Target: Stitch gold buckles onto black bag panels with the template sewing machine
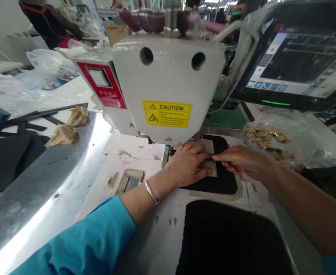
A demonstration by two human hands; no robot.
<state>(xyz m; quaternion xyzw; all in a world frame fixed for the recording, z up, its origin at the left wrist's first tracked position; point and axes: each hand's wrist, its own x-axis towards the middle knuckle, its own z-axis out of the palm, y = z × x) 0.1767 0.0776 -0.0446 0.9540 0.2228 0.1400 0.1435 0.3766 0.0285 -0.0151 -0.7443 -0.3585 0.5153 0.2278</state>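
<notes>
Under the head of an industrial sewing machine (168,84) lies a black fabric panel (225,185) with rounded corners. Brown card pieces (212,168) rest on its top. My left hand (186,162) lies on the card and panel, palm down with its fingers stretched toward the right. Just right of those fingertips, my right hand (235,160) is closed in a pinch at a slot between the card pieces. Whatever small dark thing it pinches is too small to make out. A second black panel (231,236) lies nearer to me on the table.
A lit control screen (299,65) stands at the upper right. Below it is a plastic bag of gold metal fittings (267,139). Black strips (36,116) and crumpled brown paper (67,130) lie on the left. Another person (50,23) is at the back left.
</notes>
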